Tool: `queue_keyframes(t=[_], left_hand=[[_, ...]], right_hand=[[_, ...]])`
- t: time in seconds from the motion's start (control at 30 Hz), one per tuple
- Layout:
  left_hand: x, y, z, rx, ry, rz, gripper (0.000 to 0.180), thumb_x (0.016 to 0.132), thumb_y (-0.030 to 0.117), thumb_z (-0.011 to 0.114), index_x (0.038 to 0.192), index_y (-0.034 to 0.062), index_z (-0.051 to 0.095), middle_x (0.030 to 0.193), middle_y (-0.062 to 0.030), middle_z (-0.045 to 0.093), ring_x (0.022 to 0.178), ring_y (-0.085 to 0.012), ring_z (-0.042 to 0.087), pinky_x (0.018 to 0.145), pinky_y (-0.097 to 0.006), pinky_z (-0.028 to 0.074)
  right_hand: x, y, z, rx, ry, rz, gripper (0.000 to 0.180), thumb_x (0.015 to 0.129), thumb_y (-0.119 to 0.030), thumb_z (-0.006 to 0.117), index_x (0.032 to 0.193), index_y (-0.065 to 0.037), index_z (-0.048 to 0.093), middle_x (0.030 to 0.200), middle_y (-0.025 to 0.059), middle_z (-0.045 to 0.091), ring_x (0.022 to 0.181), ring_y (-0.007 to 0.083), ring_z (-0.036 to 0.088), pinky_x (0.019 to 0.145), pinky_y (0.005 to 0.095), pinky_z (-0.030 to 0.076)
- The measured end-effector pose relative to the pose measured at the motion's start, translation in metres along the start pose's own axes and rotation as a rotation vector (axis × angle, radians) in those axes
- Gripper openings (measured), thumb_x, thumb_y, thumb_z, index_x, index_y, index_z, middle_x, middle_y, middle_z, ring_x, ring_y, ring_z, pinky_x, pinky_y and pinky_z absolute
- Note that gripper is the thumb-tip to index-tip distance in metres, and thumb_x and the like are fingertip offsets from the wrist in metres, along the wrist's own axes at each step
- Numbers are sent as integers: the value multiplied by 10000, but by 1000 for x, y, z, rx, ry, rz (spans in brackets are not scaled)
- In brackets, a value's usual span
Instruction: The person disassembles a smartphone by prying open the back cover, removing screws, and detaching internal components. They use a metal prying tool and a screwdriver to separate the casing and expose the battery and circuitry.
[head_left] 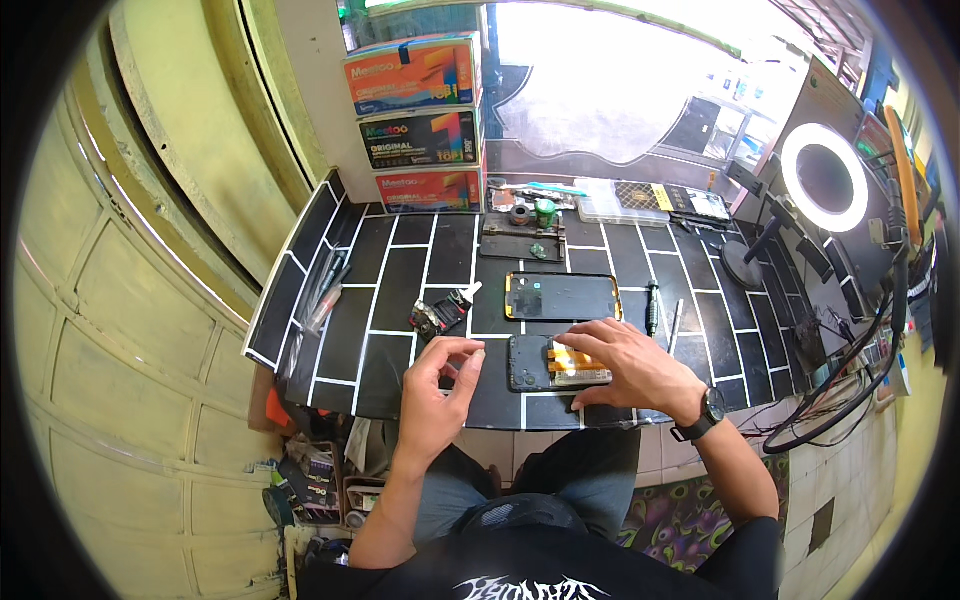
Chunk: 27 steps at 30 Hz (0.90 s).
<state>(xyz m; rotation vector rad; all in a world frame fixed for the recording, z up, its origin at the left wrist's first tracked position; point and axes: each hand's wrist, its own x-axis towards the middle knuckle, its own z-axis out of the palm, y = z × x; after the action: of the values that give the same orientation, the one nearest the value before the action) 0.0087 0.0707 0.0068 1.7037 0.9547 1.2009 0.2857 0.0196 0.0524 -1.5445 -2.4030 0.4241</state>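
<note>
An opened phone body (530, 362) lies near the table's front edge, with an orange ribbon and a silvery battery-like part (582, 378) on it. My right hand (635, 367) reaches over its right end, fingers spread apart, fingertips by the far edge and thumb by the near edge. To the left of the phone, my left hand (437, 395) is raised clear of it. Its thumb and index fingertips come together in a pinch; anything between them is too small to make out. Just beyond the phone lies a dark back cover (562, 297) with yellow-edged ends.
A crumpled black pouch with a white-nozzled tube (445, 310) lies left. A screwdriver (653, 308) and a thin metal tool (677, 325) lie right. Behind are a dark tray (522, 245), a clear plastic case (608, 203) and stacked boxes (420, 140). A ring light (742, 265) stands right.
</note>
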Motion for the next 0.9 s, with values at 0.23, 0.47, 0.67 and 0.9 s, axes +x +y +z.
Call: queue_keyframes(t=[0.23, 0.47, 0.67, 0.9], left_hand=[[-21, -6, 26, -426, 148, -192, 332, 1064, 148, 615, 1335, -30, 547, 1239, -103, 599, 1124, -174, 616, 954, -327, 520], [-40, 2, 74, -751, 324, -191, 524, 1101, 173, 525, 1557, 46, 301, 1547, -176, 347, 1486, -321, 388, 1227, -484, 323], [-24, 4, 95, -1099, 44, -290, 612, 1133, 480, 352, 1552, 33, 341, 1484, -131, 473, 1348, -266, 517, 1150, -423, 413], [-26, 7, 80, -1314, -228, -400, 756, 1093, 636, 237, 1500, 31, 437, 1416, -216, 587, 1233, -314, 639, 1034, -475, 558]], right_hand=[[3, 18, 14, 58, 92, -17, 717, 785, -358, 879, 1386, -78, 608, 1299, 165, 628, 1239, 370, 578, 1069, 460, 470], [8, -5, 22, 187, 312, 223, 658, 719, -464, 910, 1190, -44, 723, 1123, 177, 691, 1071, 355, 656, 939, 443, 526], [10, -42, 26, 327, 494, 323, 597, 737, -440, 909, 1107, -2, 744, 988, 204, 705, 876, 340, 694, 787, 406, 559], [-15, -59, 18, 302, 400, 298, 347, 889, -258, 828, 1094, 7, 736, 934, 165, 709, 808, 294, 719, 717, 388, 561]])
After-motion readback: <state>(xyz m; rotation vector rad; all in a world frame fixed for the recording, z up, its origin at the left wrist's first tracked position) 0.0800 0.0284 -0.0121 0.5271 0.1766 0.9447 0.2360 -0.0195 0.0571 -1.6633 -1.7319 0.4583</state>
